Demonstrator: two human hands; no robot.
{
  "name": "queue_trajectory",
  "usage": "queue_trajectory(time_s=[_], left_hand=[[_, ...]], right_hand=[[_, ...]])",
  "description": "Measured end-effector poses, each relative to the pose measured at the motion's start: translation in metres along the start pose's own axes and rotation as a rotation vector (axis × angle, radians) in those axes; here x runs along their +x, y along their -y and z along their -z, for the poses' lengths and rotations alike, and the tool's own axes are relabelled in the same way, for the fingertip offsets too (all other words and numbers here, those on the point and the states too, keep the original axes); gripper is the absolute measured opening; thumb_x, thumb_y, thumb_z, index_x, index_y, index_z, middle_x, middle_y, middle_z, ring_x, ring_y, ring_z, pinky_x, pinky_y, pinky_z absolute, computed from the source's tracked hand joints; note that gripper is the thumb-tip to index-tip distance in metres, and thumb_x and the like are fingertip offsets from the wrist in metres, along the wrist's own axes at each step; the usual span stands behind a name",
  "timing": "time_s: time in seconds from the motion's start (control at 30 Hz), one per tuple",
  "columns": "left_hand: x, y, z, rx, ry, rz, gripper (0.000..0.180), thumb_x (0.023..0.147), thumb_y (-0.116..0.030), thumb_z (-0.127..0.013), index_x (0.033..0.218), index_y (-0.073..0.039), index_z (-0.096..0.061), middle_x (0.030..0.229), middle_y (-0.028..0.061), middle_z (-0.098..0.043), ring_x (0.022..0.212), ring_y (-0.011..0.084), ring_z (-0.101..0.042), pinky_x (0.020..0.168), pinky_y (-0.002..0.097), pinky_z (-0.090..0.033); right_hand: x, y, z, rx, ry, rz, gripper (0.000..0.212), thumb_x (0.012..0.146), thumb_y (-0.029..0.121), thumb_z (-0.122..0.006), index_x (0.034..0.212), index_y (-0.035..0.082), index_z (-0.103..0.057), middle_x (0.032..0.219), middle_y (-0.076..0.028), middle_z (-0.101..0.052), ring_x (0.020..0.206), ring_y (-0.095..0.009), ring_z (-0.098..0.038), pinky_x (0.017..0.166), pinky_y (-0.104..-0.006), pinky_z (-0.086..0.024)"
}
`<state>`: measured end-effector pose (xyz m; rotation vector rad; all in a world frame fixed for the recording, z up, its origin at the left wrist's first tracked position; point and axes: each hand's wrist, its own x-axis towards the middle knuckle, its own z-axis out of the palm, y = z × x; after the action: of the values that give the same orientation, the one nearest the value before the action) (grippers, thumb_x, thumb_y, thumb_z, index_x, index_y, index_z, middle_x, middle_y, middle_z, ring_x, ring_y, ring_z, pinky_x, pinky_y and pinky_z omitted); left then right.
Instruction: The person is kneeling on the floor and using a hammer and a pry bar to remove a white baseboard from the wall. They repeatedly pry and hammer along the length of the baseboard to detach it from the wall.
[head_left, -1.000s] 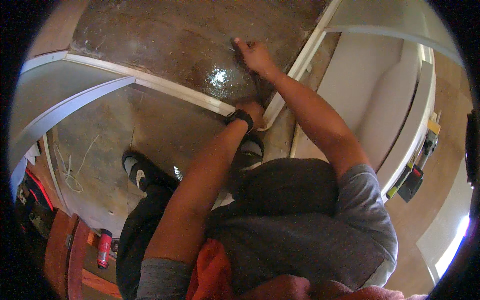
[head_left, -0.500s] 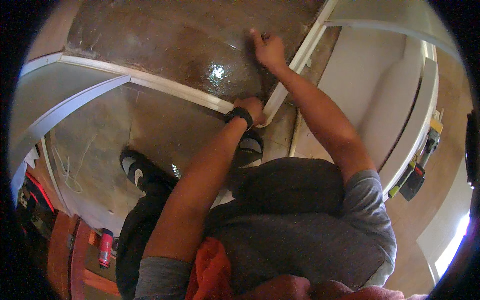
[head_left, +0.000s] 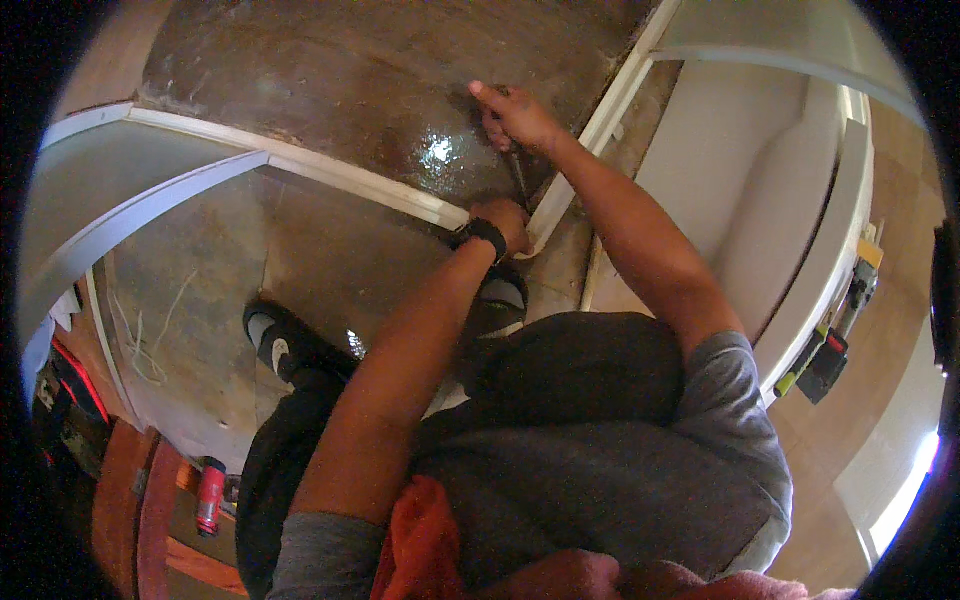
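My left hand [head_left: 503, 224], with a black watch on the wrist, is closed at the corner where two white trim strips [head_left: 385, 192] meet. What its fingers hold, if anything, is hidden. Up and to the right of it, my right hand [head_left: 518, 121] is wrapped round a thin dark-shafted tool [head_left: 519, 180], thumb stretched along it. The shaft slants down toward the corner beside my left hand; its tip cannot be made out. Beyond the trim lies a brown, stained surface [head_left: 330, 75] with a bright glare spot.
A white tub-like fixture [head_left: 745, 180] stands at the right, with hand tools [head_left: 828, 360] along its outer edge. A red cylindrical container [head_left: 211, 497] is at the lower left, by reddish wooden pieces [head_left: 150, 500]. Thin white cord [head_left: 150, 350] lies left of my feet.
My right hand has moved left and slightly nearer, and the tool's shaft now shows more clearly. My left hand stays at the trim corner.
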<state>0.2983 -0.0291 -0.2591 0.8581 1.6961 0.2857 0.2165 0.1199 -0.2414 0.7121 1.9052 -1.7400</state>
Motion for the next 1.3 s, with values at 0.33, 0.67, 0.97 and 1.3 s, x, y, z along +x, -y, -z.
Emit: queue_trajectory(time_s=[0.33, 0.67, 0.97, 1.3], left_hand=[[-0.007, -0.009, 0.01, 0.017, 0.038, -0.036, 0.058, 0.072, -0.046, -0.079, 0.124, -0.022, -0.071, 0.12, 0.0098, -0.072, 0.112, 0.0315, -0.067, 0.101, 0.0482, -0.049], [-0.007, -0.005, 0.005, -0.043, -0.004, -0.009, 0.05, 0.076, -0.043, -0.079, 0.119, -0.019, -0.073, 0.119, 0.0116, -0.071, 0.112, 0.0291, -0.066, 0.1, 0.0427, -0.049], [0.016, -0.004, 0.065, -0.827, -0.788, -0.053, 0.036, 0.083, -0.027, -0.078, 0.109, -0.004, -0.068, 0.109, 0.0176, -0.072, 0.104, 0.0339, -0.068, 0.091, 0.0424, -0.053], [0.069, 0.009, 0.09, -0.544, -0.621, -0.07, 0.047, 0.08, -0.033, -0.08, 0.114, -0.003, -0.067, 0.109, 0.0216, -0.071, 0.105, 0.0387, -0.067, 0.091, 0.0451, -0.052]], right_hand=[[0.015, -0.023, 0.026, -0.241, -0.337, -0.09, 0.084, 0.094, 0.077, -0.039, 0.065, 0.001, -0.063, 0.055, -0.014, -0.059, 0.051, -0.027, -0.06, 0.068, -0.0461, -0.052], [0.009, -0.016, -0.003, -0.252, -0.472, -0.008, 0.069, 0.096, 0.061, -0.056, 0.065, 0.0, -0.061, 0.051, -0.011, -0.056, 0.044, -0.022, -0.059, 0.049, -0.0385, -0.048], [0.024, -0.036, 0.027, -0.686, -0.429, 0.027, 0.07, 0.097, 0.064, -0.047, 0.086, -0.001, -0.071, 0.072, -0.022, -0.067, 0.073, -0.037, -0.07, 0.069, -0.0481, -0.054], [-0.043, 0.049, 0.031, -0.87, -0.424, -0.253, 0.08, 0.094, 0.071, -0.044, 0.103, -0.004, -0.071, 0.104, -0.029, -0.07, 0.102, -0.046, -0.067, 0.09, -0.0531, -0.052]])
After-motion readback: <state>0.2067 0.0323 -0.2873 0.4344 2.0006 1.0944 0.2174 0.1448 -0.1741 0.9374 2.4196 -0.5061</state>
